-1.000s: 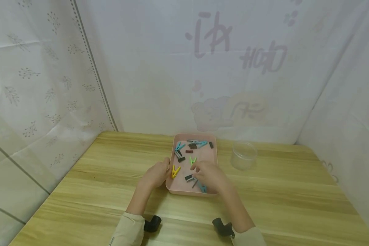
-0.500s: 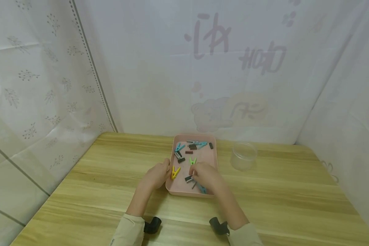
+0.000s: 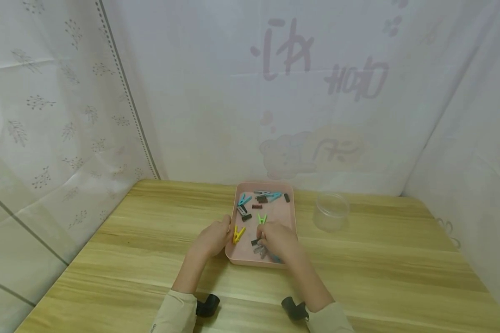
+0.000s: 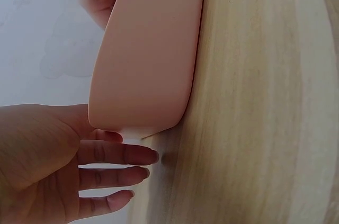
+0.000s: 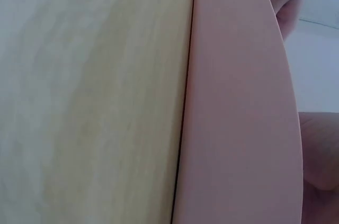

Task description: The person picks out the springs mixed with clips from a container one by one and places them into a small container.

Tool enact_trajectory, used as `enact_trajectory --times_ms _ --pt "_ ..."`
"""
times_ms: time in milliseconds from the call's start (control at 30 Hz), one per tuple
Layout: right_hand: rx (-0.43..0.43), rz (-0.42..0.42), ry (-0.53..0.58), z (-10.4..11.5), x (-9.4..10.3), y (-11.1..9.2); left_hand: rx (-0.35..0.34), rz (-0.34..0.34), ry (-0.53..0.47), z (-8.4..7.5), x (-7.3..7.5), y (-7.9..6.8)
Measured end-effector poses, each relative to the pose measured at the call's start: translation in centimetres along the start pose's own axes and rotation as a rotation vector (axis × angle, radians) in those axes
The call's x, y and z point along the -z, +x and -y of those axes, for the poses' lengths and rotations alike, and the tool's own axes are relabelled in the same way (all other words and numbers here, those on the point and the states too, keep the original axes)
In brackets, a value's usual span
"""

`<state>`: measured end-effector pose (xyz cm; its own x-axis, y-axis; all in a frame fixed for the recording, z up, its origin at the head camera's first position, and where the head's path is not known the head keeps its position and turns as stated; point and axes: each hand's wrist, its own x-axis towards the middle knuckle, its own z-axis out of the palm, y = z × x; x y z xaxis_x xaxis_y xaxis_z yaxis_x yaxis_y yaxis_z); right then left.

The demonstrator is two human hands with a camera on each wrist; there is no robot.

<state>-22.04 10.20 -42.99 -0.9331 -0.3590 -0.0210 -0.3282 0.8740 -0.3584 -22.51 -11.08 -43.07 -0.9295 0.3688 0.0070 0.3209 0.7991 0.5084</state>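
Observation:
A shallow pink tray (image 3: 242, 257) holds small clothespins and dark pieces. My left hand (image 3: 212, 237) pinches its left wall, thumb over the rim and the other fingers outside, as the left wrist view shows. Beside it lies a yellow clothespin (image 3: 238, 235). My right hand (image 3: 278, 237) reaches into the near right part with bent fingers; its fingertips are hidden, so I cannot tell whether it holds something. Close to them are a green clothespin (image 3: 262, 218), a black piece (image 3: 255, 242), a blurred grey clothespin (image 3: 259, 249) and a partly covered blue one (image 3: 277, 259).
Blue clothespins (image 3: 244, 199), a dark red ridged piece (image 3: 257, 206) and several black pieces (image 3: 246, 217) lie in the tray's far half. A clear round tub (image 3: 331, 212) stands right of it on the wooden table (image 3: 158, 222). Patterned cloth walls surround the table.
My right hand has shifted slightly left, its fingers lowered among the pieces. The grey clothespin beneath it has moved and now blurs. The left hand stays at the tray wall.

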Motion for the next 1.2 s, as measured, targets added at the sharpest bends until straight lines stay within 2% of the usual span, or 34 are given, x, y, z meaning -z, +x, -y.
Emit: enact_trajectory --times_ms 200,467,933,1200 --pt "0.027 -0.016 -0.066 0.3 -0.1 -0.3 0.005 0.007 -0.009 -0.1 0.1 -0.1" --pt "0.016 -0.015 -0.063 0.4 -0.2 -0.2 -0.008 -0.007 0.005 0.0 0.1 0.0" --pt "-0.009 -0.064 0.14 -0.5 0.1 -0.1 -0.009 -0.004 -0.005 0.0 0.0 -0.1" --pt "0.019 -0.082 0.193 -0.6 0.6 -0.2 -0.012 -0.013 -0.007 0.0 0.0 -0.2"
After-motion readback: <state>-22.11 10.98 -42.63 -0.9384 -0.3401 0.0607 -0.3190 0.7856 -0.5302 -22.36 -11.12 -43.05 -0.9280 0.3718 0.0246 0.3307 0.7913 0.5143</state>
